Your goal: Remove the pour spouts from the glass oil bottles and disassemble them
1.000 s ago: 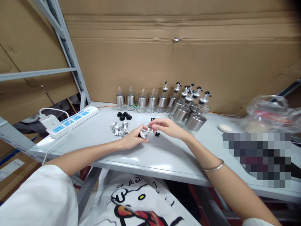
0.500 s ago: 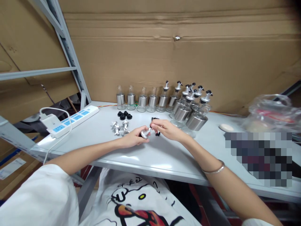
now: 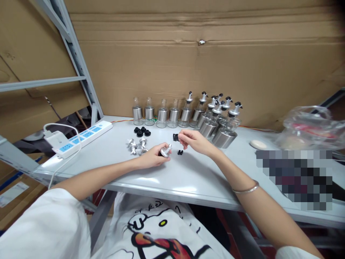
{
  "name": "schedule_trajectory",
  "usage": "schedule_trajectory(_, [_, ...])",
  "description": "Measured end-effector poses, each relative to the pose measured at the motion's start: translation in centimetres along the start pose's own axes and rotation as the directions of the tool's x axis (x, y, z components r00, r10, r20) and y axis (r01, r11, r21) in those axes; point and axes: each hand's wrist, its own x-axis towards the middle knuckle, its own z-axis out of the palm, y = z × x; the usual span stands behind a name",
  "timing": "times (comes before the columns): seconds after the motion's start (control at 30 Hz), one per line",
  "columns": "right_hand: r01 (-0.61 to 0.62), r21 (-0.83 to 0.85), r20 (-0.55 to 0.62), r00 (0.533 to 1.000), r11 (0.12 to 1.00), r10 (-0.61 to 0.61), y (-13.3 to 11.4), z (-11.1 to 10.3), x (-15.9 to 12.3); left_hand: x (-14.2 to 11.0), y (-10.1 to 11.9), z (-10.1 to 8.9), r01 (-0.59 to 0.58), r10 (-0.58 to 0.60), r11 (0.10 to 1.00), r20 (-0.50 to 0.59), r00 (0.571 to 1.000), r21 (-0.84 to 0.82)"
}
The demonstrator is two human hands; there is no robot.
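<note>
My left hand (image 3: 153, 157) is closed around a silver pourer spout (image 3: 165, 151) with a dark base, its narrow tip pointing up. My right hand (image 3: 194, 141) hovers to the right of it, fingertips pinched at the edge of a row of small black caps (image 3: 175, 137). Whatever is between those fingertips is hidden. Two more small black caps (image 3: 180, 152) lie on the table just below that hand. Left of my left hand are several loose silver spouts (image 3: 132, 146), and behind them a cluster of black stoppers (image 3: 139, 133).
Several glass bottles with steel sleeves (image 3: 162, 116) line the back of the table; those on the right carry spouts with black tips (image 3: 234, 111). A white power strip (image 3: 86, 136) lies at left. At right are a white oval object (image 3: 258, 144) and a clear plastic bag (image 3: 304, 133).
My right hand has left the spout's tip and moved up and right to the row of small black caps. The left hand keeps hold of the spout in nearly the same place.
</note>
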Motion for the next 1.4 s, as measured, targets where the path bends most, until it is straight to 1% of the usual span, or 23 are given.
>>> schedule_trajectory(0.1, [0.014,-0.246,0.068,0.998,0.969,0.003,1.0,-0.4,0.2,0.0,0.1,0.0,-0.003,0.003,1.0,-0.002,1.0,0.005])
schedule_trajectory(0.17, [0.047,-0.331,0.063,0.998,0.943,-0.027,1.7,-0.6,0.4,0.0,0.1,0.0,-0.005,0.005,1.0,-0.003,1.0,0.008])
schedule_trajectory(0.23, [0.056,-0.375,0.05,0.998,0.925,-0.04,2.1,-0.8,0.5,-0.1,0.1,0.0,-0.009,0.009,1.0,-0.001,1.0,0.009])
schedule_trajectory(0.3, [0.021,-0.389,0.055,0.998,0.921,0.0,2.2,-1.0,0.5,-0.1,0.0,0.0,-0.012,0.012,1.0,0.003,1.0,0.01])
schedule_trajectory(0.37, [-0.035,-0.403,0.078,0.994,0.914,0.072,1.9,-1.0,0.4,-0.1,0.0,0.0,-0.013,0.013,1.0,-0.001,1.0,0.013])
schedule_trajectory(0.5, [-0.142,-0.441,0.115,0.97,0.886,0.212,1.2,-0.9,0.2,0.0,0.0,0.0,-0.01,0.011,1.0,-0.005,1.0,0.018])
schedule_trajectory(0.63, [-0.203,-0.417,0.132,0.951,0.886,0.28,1.0,-0.8,0.1,0.0,-0.1,0.0,-0.008,0.008,1.0,-0.005,1.0,0.022])
schedule_trajectory(0.73, [-0.198,-0.428,0.131,0.952,0.882,0.277,1.3,-0.8,0.1,0.0,0.0,0.0,-0.011,0.011,1.0,-0.006,1.0,0.028])
schedule_trajectory(0.9, [-0.103,-0.509,0.128,0.973,0.854,0.194,2.3,-0.5,0.3,-0.1,-0.1,0.0,-0.017,0.017,0.999,-0.003,1.0,0.031])
schedule_trajectory(0.97, [-0.085,-0.526,0.125,0.976,0.846,0.176,2.6,-0.4,0.4,-0.1,-0.1,-0.1,-0.018,0.019,0.999,-0.004,1.0,0.029])
schedule_trajectory(1.17, [-0.055,-0.551,0.143,0.977,0.833,0.16,2.6,-0.2,0.4,-0.1,0.0,0.0,-0.013,0.013,1.0,-0.009,1.0,0.028])
schedule_trajectory(1.27, [-0.059,-0.567,0.143,0.975,0.821,0.169,2.7,-0.1,0.4,-0.1,0.0,0.0,-0.016,0.016,0.999,-0.006,1.0,0.031])
schedule_trajectory(1.4, [-0.092,-0.59,0.112,0.975,0.802,0.194,3.2,0.0,0.5,0.0,-0.1,0.0,-0.022,0.022,0.999,0.0,1.0,0.034])
